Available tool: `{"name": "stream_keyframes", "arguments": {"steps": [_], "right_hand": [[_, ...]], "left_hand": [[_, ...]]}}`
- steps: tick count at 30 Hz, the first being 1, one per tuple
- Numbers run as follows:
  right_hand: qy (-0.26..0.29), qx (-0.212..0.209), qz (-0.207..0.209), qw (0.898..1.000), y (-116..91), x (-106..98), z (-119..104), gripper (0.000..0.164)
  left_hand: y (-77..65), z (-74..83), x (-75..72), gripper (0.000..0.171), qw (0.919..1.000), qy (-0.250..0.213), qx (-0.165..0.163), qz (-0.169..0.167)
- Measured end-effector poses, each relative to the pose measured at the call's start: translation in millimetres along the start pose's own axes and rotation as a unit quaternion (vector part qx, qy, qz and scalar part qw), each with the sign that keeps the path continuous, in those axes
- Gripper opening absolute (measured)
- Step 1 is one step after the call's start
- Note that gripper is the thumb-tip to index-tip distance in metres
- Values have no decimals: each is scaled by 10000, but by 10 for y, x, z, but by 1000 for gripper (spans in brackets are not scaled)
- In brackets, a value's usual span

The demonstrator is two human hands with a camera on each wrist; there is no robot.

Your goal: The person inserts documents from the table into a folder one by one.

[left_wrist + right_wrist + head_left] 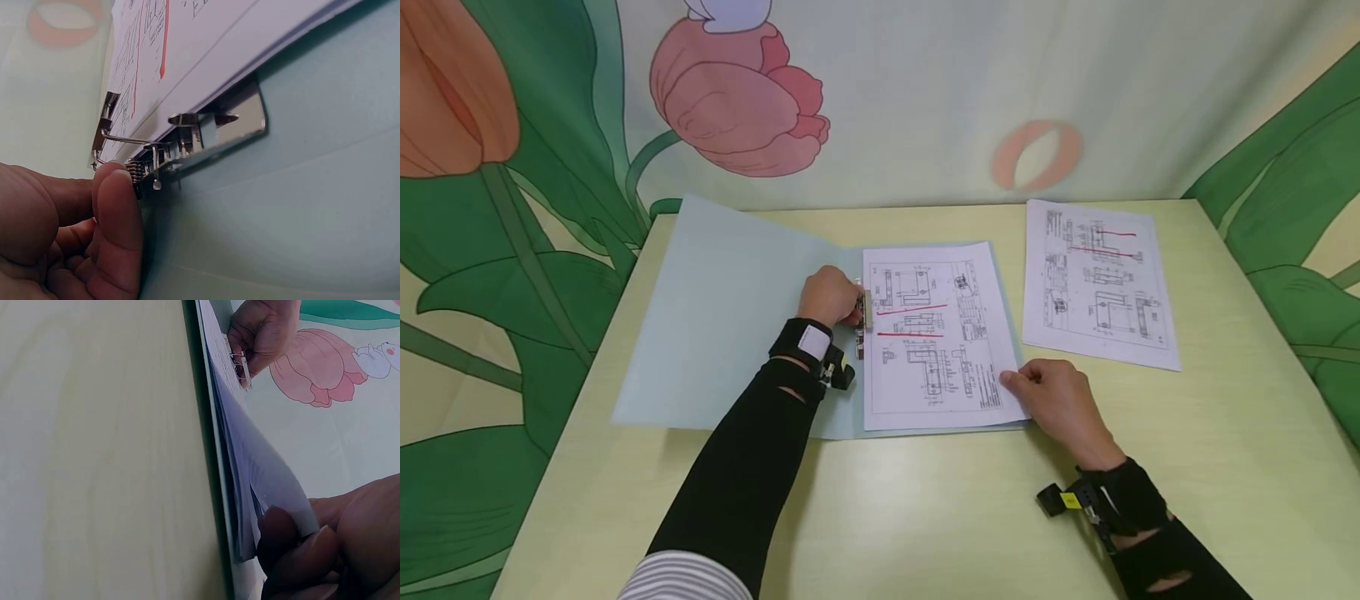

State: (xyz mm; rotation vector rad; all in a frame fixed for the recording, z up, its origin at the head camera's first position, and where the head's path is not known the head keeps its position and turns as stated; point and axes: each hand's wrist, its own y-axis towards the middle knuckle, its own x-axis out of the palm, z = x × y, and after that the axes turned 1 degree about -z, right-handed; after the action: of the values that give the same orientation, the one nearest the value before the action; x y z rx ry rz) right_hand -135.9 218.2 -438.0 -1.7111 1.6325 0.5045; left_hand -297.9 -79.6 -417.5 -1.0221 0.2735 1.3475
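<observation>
A light blue folder (730, 308) lies spread flat, a stack of printed drawing sheets (898, 375) on its right side. Two red lines cross the top sheet. At the fold, my left hand (829, 296) pinches the folder's metal clip (868, 310) between thumb and fingers. The left wrist view shows those fingertips at the coiled spring, with the clip's pressing bar (107, 119) raised above its base plate (247, 119). My right hand (1063, 400) pinches the stack's lower right corner. In the right wrist view that paper corner (275, 469) bends up from the sheets beneath.
Another printed sheet (1101, 292) with red lines lies at the back right of the pale wooden table (925, 517). Behind the table hangs a flower-patterned curtain (917, 100). The folder's left cover tilts up toward its outer edge.
</observation>
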Motion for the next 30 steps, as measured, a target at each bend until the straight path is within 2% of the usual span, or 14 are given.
{"name": "stream_keyframes", "arguments": {"steps": [5,10,15,18,20,24,30], "right_hand": [[-188,127,58,9997,-31,-60,14,35],[-403,-34,490,9980,12,-150,20,28],[-749,-265,1121,9905,243,-391,71,25],[-1161,-202,1370,9835,424,-591,152,28],[-1422,-40,1407,9798,530,-728,234,31],[-1696,572,1219,9763,680,-968,439,47],[-1931,1465,766,9672,755,-1148,686,95]], "left_hand": [[-2,35,26,29,9999,64,108,26],[7,-36,20,30,9999,101,89,65],[21,-152,-11,30,9999,14,21,106],[18,-176,-20,30,9999,-1,8,105],[15,-167,-19,30,10000,10,8,98],[13,-108,4,30,10000,34,14,66],[11,7,45,30,10000,8,-19,22]]}}
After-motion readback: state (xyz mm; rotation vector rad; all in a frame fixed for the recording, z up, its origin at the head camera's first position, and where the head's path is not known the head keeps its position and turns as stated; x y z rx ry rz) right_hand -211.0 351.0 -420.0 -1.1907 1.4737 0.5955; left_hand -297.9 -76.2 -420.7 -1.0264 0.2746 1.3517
